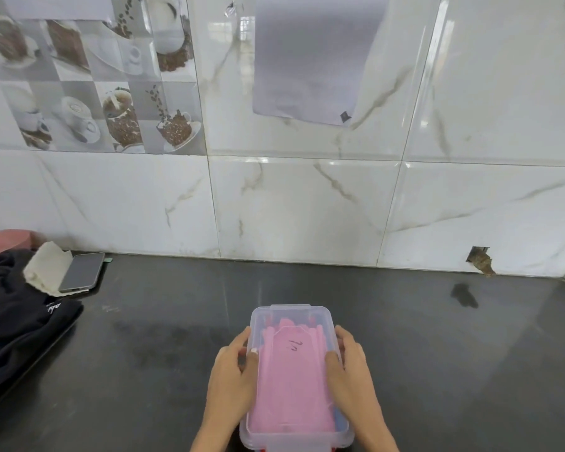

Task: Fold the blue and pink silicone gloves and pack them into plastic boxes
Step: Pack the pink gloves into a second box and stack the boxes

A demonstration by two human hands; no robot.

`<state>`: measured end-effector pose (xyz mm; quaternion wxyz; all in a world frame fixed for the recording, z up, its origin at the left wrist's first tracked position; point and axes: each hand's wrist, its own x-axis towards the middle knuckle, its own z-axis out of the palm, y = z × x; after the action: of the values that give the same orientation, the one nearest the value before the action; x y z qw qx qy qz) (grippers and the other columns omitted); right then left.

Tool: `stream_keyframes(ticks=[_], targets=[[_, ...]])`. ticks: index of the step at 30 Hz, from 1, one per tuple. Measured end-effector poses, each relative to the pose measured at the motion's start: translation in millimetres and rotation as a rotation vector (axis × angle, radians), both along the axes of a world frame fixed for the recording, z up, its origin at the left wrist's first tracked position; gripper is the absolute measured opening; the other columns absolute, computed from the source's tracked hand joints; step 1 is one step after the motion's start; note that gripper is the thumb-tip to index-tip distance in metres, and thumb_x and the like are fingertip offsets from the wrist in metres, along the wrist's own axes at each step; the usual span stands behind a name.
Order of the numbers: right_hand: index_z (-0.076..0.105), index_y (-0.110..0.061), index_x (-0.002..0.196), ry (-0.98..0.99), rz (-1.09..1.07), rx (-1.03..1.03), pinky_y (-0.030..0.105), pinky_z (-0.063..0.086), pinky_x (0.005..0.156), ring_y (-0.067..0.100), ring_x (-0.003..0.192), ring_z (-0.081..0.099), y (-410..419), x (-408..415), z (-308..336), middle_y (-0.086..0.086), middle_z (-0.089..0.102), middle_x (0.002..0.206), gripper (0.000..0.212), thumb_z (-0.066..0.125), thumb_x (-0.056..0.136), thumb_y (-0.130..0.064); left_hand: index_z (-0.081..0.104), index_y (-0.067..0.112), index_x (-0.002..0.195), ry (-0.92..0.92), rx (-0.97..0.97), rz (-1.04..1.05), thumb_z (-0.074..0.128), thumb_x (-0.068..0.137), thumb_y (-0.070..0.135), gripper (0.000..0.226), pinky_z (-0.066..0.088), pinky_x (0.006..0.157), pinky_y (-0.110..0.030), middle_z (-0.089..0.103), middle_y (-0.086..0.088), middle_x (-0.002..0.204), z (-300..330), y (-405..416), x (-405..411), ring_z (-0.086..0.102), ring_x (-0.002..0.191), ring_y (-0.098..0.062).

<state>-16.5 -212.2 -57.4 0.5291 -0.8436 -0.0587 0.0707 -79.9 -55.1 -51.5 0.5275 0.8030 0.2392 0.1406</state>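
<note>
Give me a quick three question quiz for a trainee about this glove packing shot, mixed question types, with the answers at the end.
1. True or false: the lid is on the plastic box.
2. Which glove colour fills most of the view through the lid? A) pink B) blue C) green
3. Fill in: the phone lies partly on a crumpled white ____.

Key
1. True. The left hand and right hand hold the box by its two long sides, thumbs on the lid.
2. A. The pink glove fills it; a strip of the blue glove shows at the right edge.
3. Paper, on the dark counter.
</note>
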Motion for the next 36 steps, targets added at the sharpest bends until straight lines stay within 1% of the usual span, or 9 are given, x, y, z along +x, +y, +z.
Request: stream_keyframes(ticks=[3, 5, 11, 18, 22, 25, 29, 34, 36], targets=[[0.03, -0.018, 0.146, -0.003, 0.042, 0.019, 0.034, 0.033, 0.11, 0.017, 0.131, 0.04, 11, 32, 6, 0.0, 0.038, 0.148, 0.048, 0.037, 0.099, -0.018, 0.048, 0.027, 0.135, 0.01, 0.032, 0.004, 0.046, 0.095, 0.021, 0.041, 0.045, 0.089, -0.029, 0.06, -0.001, 0.112, 3, 12, 29, 0.057, 0.098, -0.012], [0.037, -0.015, 0.142, 0.001, 0.05, 0.029, 0.033, 0.032, 0.112, 0.017, 0.133, 0.041, 18, 51, 7, 0.002, 0.042, 0.146, 0.042, 0.035, 0.101, -0.02, 0.047, 0.018, 0.137, 0.019, 0.045, -0.001, 0.046, 0.097, 0.023, 0.041, 0.041, 0.094, -0.028, 0.058, -0.006, 0.123, 4, 19, 48, 0.053, 0.104, -0.012], [0.063, -0.014, 0.113, 0.008, 0.026, 0.099, 0.016, 0.044, 0.075, 0.01, 0.095, 0.058, 27, 75, -1, 0.002, 0.066, 0.113, 0.028, 0.039, 0.1, -0.019, 0.067, 0.011, 0.114, -0.017, 0.007, 0.006, 0.052, 0.094, 0.024, 0.028, 0.044, 0.083, -0.023, 0.069, -0.004, 0.112, -3, 28, 78, 0.061, 0.1, -0.014], [0.063, -0.022, 0.104, 0.012, 0.002, 0.128, 0.006, 0.044, 0.059, -0.002, 0.085, 0.058, 29, 80, -13, -0.01, 0.065, 0.098, 0.023, 0.041, 0.1, -0.023, 0.069, 0.015, 0.105, -0.055, -0.088, 0.042, 0.056, 0.093, 0.025, 0.021, 0.043, 0.069, -0.014, 0.069, 0.005, 0.098, -17, 33, 83, 0.061, 0.089, -0.006], [0.063, -0.025, 0.1, 0.024, -0.006, 0.136, 0.001, 0.043, 0.057, 0.0, 0.084, 0.06, 29, 82, -19, -0.005, 0.067, 0.101, 0.021, 0.042, 0.099, -0.023, 0.07, 0.017, 0.1, -0.076, -0.191, 0.066, 0.055, 0.093, 0.025, 0.018, 0.045, 0.068, -0.016, 0.069, 0.005, 0.094, -20, 31, 85, 0.062, 0.087, -0.007], [0.063, -0.015, 0.111, 0.019, 0.029, 0.106, 0.004, 0.042, 0.068, 0.004, 0.088, 0.059, 28, 81, -10, 0.005, 0.066, 0.115, 0.025, 0.041, 0.1, -0.019, 0.067, 0.014, 0.101, -0.099, -0.234, 0.046, 0.052, 0.095, 0.019, 0.018, 0.047, 0.074, -0.022, 0.068, 0.0, 0.097, -16, 28, 83, 0.062, 0.09, -0.015], [0.044, -0.013, 0.139, -0.031, -0.029, 0.002, 0.03, 0.034, 0.106, 0.018, 0.13, 0.045, 12, 57, 13, 0.004, 0.048, 0.144, 0.042, 0.038, 0.1, -0.03, 0.063, 0.006, 0.111, -0.126, -0.309, 0.054, 0.047, 0.097, 0.011, 0.023, 0.048, 0.071, -0.02, 0.064, -0.004, 0.098, -11, 26, 78, 0.059, 0.083, -0.012], [0.04, -0.036, 0.136, -0.286, -0.057, -0.277, 0.038, 0.033, 0.11, 0.017, 0.146, 0.019, -11, -36, 18, -0.009, 0.037, 0.15, 0.039, 0.04, 0.097, -0.039, 0.061, 0.014, 0.104, -0.247, -0.334, 0.323, 0.038, 0.097, 0.007, 0.025, 0.048, 0.078, -0.024, 0.064, -0.009, 0.112, -21, 15, 52, 0.059, 0.096, -0.019], [0.041, -0.036, 0.134, -0.368, -0.027, -0.354, 0.034, 0.034, 0.109, 0.016, 0.146, 0.017, -7, -61, 13, -0.009, 0.038, 0.149, 0.036, 0.038, 0.098, -0.038, 0.062, 0.018, 0.105, -0.259, -0.326, 0.514, 0.034, 0.095, 0.007, 0.031, 0.048, 0.093, -0.035, 0.064, -0.004, 0.114, -22, 2, 41, 0.059, 0.103, -0.021]])
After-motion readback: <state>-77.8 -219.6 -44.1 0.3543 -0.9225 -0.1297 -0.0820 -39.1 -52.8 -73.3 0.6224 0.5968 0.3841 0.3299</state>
